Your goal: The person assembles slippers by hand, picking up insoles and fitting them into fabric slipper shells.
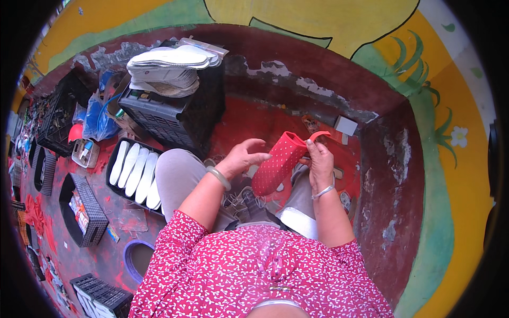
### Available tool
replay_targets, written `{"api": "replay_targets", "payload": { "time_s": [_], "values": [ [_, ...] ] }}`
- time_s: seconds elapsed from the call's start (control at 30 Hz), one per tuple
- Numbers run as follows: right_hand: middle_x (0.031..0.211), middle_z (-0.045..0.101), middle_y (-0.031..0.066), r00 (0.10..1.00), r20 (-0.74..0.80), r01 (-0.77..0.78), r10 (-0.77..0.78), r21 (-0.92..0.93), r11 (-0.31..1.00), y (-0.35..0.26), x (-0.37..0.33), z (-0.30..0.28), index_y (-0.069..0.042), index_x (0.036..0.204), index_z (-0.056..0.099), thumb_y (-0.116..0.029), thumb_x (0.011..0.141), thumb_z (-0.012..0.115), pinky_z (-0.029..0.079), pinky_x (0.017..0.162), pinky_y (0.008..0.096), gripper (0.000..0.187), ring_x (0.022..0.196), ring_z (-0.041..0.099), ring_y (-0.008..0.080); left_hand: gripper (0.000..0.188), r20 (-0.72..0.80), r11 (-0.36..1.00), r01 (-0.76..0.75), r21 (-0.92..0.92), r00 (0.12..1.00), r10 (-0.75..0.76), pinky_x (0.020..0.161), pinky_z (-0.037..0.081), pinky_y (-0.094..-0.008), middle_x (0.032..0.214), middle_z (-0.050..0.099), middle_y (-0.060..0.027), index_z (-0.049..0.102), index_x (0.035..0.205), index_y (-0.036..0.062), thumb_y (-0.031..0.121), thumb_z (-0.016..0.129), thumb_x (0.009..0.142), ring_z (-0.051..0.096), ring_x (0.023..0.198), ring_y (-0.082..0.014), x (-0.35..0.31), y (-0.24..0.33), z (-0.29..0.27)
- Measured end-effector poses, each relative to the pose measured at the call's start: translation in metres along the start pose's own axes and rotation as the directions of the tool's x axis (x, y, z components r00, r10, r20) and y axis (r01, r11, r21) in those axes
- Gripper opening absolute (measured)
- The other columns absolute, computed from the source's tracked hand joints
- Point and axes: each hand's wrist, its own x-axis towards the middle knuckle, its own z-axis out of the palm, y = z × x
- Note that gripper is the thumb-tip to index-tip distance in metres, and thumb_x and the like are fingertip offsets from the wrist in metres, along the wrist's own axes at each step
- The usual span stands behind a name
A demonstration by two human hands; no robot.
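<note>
Pinched between the fingers and thumb of my right hand (321, 163) is a red cloth shoe upper (279, 161) with small white dots. It hangs with its rounded toe pointing down and to the left. A plain red strip (319, 135) sticks out at the top by the same fingers. My left hand (245, 158) is beside the upper's left side, its fingers apart and curved, with nothing held. Whether its thumb tip touches the cloth, I cannot tell. Below the right wrist, a white pad (298, 222) rests on my right leg.
Stacked white shoe soles (167, 66) top a black plastic crate (159, 119) ahead. Left of my knee, a black basket (113, 183) holds several white soles. Farther left are a checked basket (90, 212) and a purple-rimmed container (129, 257). A dark red wall (392, 175) stands close on the right.
</note>
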Motion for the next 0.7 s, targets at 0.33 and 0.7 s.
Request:
{"api": "replay_targets", "payload": {
  "time_s": [0.33, 0.7],
  "values": [
    [0.078, 0.063, 0.0026, 0.995, 0.097, 0.002, 0.006, -0.084, 0.996, 0.003, -0.001, 0.013, 0.001, 0.096, 0.064, -0.021, 0.086, 0.065, 0.044, 0.048, 0.0164, 0.024, 0.061, 0.055, 0.0055, 0.042, 0.243, 0.981, 0.136, -0.138, 0.965, -0.1, 0.085, 0.048, -0.0309, 0.101, 0.066, -0.0064, 0.059, 0.113, 0.0003, 0.015, 0.075, 0.076, 0.061, 0.093, -0.0161, 0.001, -0.004, 0.018],
    [0.103, 0.064, 0.0042, 0.884, 0.433, -0.181, 0.175, -0.028, 0.983, 0.014, -0.013, 0.009, -0.004, 0.112, 0.061, -0.003, 0.078, 0.069, 0.044, 0.089, 0.0276, 0.035, 0.1, 0.057, 0.0141, 0.03, 0.138, 0.987, -0.16, 0.005, 0.978, 0.158, 0.074, 0.049, -0.0253, 0.09, 0.067, -0.0021, 0.067, 0.106, 0.0077, 0.016, 0.074, 0.078, 0.06, 0.08, -0.0091, 0.0, -0.014, 0.017]
  ]
}}
